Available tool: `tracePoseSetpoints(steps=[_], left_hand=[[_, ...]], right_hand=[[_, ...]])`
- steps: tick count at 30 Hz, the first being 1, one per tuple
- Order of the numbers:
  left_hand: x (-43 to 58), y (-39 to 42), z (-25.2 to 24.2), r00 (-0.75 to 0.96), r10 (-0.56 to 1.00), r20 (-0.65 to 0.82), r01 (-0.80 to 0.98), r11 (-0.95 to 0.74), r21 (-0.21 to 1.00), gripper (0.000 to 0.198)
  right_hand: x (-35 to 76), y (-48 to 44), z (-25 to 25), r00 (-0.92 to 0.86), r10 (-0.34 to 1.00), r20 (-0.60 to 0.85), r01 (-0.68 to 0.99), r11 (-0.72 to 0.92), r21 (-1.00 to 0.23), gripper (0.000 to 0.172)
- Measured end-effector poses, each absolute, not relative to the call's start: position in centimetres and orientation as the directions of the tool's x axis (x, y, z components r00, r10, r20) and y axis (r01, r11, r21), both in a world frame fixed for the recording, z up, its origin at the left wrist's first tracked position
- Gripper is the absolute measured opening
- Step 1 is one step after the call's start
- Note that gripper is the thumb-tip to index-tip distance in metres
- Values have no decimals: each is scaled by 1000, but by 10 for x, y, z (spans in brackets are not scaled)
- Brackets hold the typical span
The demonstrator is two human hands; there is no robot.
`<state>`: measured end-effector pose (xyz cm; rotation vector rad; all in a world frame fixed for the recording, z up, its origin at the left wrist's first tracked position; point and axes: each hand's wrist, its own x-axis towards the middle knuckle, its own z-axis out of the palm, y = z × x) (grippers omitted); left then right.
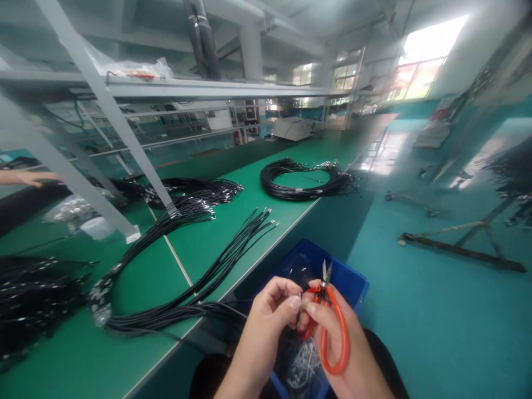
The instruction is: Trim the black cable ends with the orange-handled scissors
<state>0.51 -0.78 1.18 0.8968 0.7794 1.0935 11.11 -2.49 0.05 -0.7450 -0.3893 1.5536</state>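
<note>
My left hand (268, 313) is closed in a pinch, its thumb and fingertips meeting those of the right hand. Whatever sits between its fingers is too small and covered to make out. Hooked over my right hand (326, 317) is a pair of scissors (343, 335) with orange handles, blades pointing up and slightly apart. The right thumb and index finger are pinched beside the left fingertips. Under both hands stands a blue bin (358, 282) holding clear plastic bags and small pale pieces (305, 363). To the left, a looped bundle of black cables (137, 324) reaches over the bench edge towards my hands.
On the green bench (233, 221) lie a coiled cable bundle (286, 191), more black cables (33, 299) and a plastic bag (72, 213). White shelf posts (120, 133) rise from it. Another person's hand (39, 177) is at far left. A wheeled stand (461, 249) is right.
</note>
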Motion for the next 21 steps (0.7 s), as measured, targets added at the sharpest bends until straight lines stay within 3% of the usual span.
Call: tracePoseSetpoints(steps=[4, 6, 9, 12, 14, 17, 21], left_hand=[[2, -6, 8, 260, 963, -68, -413, 175, 894, 12], [-1, -6, 7, 184, 982, -49, -327, 108, 939, 11], [-5, -9, 12, 12, 990, 142, 61, -143, 988, 6], [-5, -12, 20, 40, 917, 397, 433, -374, 820, 20], [-6, -13, 24, 51, 885, 463, 536, -415, 735, 20], [-11, -11, 23, 9, 917, 398, 504, -348, 791, 17], [-12, -13, 18, 125, 983, 135, 250, -163, 954, 19]], right_hand=[[113, -25, 8, 32, 976, -215, -762, -115, -637, 16], [114, -25, 10, 36, 975, -220, -766, -114, -633, 15], [113, -24, 9, 22, 971, -237, -777, -132, -615, 15], [110, -23, 8, 6, 968, -252, -798, -147, -585, 17], [110, -23, 9, -1, 966, -259, -806, -154, -572, 18], [110, -23, 12, 11, 969, -247, -793, -142, -592, 17], [109, -22, 13, 11, 974, -224, -773, -134, -620, 13]])
